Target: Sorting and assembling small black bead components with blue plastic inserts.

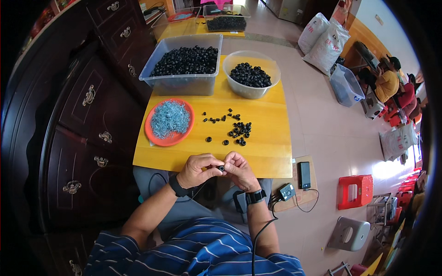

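"What is being grasped?"

"A small black ring-shaped part (221, 168) is pinched between the fingertips of the left hand (195, 170) and right hand (241, 174), over the near edge of the yellow tabletop (269, 138)."

"And beyond the fingers?"

"Loose black pieces (243, 142) are scattered just ahead of them. Ahead and leftward, bluish slivers (170, 118) are heaped on an orange-red plate (182, 136). Farther ahead, more are held in a rectangular plastic bin (184, 87) and a round plastic tub (248, 92), all black."
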Demonstrator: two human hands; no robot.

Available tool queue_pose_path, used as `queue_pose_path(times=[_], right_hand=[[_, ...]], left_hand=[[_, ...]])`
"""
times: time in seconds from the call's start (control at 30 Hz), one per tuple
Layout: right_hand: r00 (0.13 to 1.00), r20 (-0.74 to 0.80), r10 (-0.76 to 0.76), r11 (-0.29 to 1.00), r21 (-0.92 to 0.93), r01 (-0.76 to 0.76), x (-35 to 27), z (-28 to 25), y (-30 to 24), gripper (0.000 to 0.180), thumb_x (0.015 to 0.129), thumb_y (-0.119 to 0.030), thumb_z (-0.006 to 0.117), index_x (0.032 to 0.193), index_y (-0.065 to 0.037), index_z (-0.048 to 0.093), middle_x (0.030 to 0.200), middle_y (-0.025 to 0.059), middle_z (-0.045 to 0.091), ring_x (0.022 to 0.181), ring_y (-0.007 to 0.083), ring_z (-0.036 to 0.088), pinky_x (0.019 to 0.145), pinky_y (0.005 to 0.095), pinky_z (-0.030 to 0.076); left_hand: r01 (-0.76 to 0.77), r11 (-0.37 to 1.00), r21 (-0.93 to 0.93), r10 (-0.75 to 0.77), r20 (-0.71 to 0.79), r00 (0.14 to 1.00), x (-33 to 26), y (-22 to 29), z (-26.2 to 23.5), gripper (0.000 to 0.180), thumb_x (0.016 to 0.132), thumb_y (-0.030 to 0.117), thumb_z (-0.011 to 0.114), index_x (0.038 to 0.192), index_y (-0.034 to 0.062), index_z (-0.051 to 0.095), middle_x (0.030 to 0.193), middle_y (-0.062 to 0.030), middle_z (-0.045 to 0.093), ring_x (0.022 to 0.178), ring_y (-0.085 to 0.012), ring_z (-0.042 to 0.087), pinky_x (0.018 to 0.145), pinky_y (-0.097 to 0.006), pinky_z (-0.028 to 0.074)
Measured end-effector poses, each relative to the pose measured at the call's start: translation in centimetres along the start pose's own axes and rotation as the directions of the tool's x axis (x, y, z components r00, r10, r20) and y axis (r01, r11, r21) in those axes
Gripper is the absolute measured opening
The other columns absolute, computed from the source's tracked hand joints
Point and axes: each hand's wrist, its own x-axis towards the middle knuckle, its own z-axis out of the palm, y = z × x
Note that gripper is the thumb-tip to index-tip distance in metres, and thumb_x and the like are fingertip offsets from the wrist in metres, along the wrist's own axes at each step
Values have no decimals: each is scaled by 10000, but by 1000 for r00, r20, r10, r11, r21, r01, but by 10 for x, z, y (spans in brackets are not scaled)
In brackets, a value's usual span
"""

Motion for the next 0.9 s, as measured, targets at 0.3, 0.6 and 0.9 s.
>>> queue_pose_path(times=[0.3, 0.6, 0.9], right_hand=[[1000, -11, -6, 998, -60, 6, 0, 2, 1, 132, 912, -100, 687, 988, -62, 586, 877, -1, 642, 787, 88, 639, 747, 223, 531], [1000, -26, -11, 995, -104, 8, -1, 5, 2, 137, 889, -96, 714, 941, -47, 597, 834, 5, 642, 734, 83, 622, 703, 214, 515], [1000, -7, 1, 976, -216, -3, 0, 6, -3, 102, 893, -84, 703, 916, -49, 610, 816, 2, 640, 738, 62, 610, 694, 209, 500]], left_hand=[[-2, 1000, -16, 2, -7, 1000, -7, -4, -1, 158, 824, 86, 756, 967, 45, 701, 781, -57, 660, 702, -156, 644, 635, -271, 487], [-42, 993, 111, 40, 22, 999, -11, -2, -5, 206, 797, 110, 783, 973, 36, 703, 774, -80, 651, 681, -197, 634, 619, -288, 485], [-76, 983, 170, 68, 50, 996, -9, 0, -8, 221, 771, 111, 801, 947, 31, 696, 768, -81, 644, 656, -201, 621, 591, -301, 477]])
